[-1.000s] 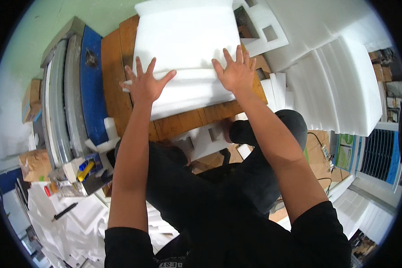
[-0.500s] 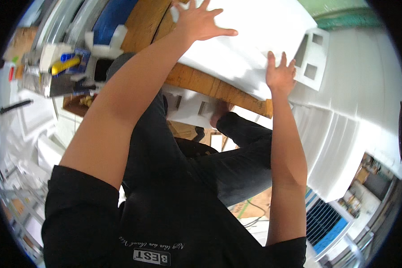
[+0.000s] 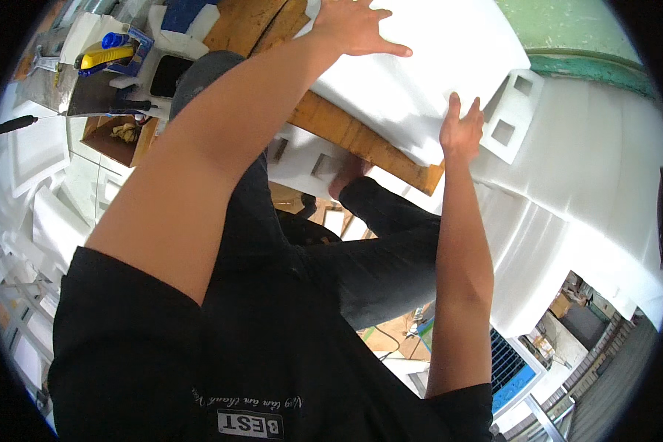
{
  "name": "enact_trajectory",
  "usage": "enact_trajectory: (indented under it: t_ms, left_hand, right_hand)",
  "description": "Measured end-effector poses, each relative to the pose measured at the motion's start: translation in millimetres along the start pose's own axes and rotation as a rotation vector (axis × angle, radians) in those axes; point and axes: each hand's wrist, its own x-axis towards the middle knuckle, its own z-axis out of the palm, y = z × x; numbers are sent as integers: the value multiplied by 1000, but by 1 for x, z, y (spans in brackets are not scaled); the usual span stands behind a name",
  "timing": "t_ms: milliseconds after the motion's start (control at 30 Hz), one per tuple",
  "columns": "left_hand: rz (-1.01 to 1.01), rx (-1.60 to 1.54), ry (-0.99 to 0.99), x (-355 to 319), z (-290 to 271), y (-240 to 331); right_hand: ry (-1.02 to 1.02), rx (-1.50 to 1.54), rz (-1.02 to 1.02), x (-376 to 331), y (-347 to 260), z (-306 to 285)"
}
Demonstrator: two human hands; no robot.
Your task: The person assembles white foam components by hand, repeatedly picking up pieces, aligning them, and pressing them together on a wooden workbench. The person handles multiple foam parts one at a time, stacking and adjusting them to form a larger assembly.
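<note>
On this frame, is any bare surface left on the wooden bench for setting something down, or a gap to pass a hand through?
Little. Both the left hand and right hand press flat on the white foam sheet, which covers most of the wooden bench. Only its near edge strip shows bare. The right is crowded with stacked foam; the far left with a utility knife and clutter.

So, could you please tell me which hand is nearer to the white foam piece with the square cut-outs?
Right. The right hand lies just beside the cut-out foam piece; the left hand rests farther away on the foam slab.
</note>
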Motion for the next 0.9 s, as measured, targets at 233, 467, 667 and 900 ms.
enact_trajectory:
  t_ms: [233,467,667,900]
  left_hand:
    - [26,-53,33,-7,-6,-8]
    - [11,-40,-9,-3,-8,-4]
    - [-82,138,168,18,42,-8]
    - [20,-35,135,5,25,-3]
  right_hand:
    - [-36,33,0,1,-10,-10]
    - [9,76,-11,1,1,-3]
    - [7,-138,-117,12,0,2]
    - [-44,-276,-343,-15,-90,14]
